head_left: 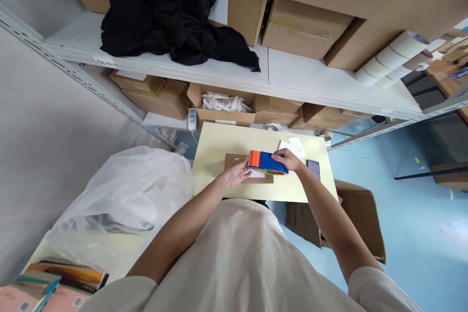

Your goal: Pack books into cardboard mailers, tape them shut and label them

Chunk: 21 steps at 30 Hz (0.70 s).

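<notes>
A tape dispenser, blue with an orange cutter end and a toothed edge, is held above the table by my right hand, which grips its blue right end. My left hand is beside the orange end, its fingers partly curled and apart. Its fingertips reach the toothed edge; whether they touch the tape cannot be made out. Below both hands lies a flat brown cardboard piece or box with a white sheet on it, partly hidden by the left hand and the dispenser.
The pale yellow table also bears white papers and a phone. Shelving with cartons and black cloth stands ahead. A plastic bag is at left; an open carton sits on the floor at right.
</notes>
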Available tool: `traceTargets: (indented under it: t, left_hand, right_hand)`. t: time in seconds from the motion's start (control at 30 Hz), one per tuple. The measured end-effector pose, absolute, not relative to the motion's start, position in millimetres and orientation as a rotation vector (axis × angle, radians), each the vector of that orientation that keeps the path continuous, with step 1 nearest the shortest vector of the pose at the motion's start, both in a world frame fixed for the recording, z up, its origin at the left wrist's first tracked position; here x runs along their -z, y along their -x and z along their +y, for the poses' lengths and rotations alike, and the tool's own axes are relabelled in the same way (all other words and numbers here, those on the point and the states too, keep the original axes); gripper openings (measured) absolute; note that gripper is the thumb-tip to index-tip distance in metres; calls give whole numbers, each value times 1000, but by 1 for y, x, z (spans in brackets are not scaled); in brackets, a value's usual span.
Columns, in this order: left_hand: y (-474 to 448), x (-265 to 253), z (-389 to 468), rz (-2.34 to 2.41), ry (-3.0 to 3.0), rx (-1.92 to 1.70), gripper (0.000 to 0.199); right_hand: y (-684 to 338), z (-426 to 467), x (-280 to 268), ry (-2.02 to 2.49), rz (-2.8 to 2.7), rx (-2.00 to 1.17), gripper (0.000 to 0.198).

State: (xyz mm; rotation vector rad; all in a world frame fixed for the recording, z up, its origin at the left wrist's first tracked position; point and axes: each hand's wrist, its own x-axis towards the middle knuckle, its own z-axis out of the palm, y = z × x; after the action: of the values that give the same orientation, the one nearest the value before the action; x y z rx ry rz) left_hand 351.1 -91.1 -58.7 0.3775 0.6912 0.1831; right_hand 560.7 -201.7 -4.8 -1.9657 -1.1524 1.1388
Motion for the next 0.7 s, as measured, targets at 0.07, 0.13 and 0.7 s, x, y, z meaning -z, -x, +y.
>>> traceTargets:
  t: [0.07, 0.13, 0.7]
  left_hand:
    - [-354, 63, -93, 672, -326, -191, 18]
    - [-355, 65, -93, 659, -300, -205, 17]
    - [-337, 55, -78, 884, -1062, -250, 31]
  right_hand:
    - [-562, -203, 6, 1946, -1151, -1147, 52]
    - [-563, -204, 7, 1932, -1146, -1163, 51]
    - [-545, -198, -12, 1994, -1371, -1018, 51]
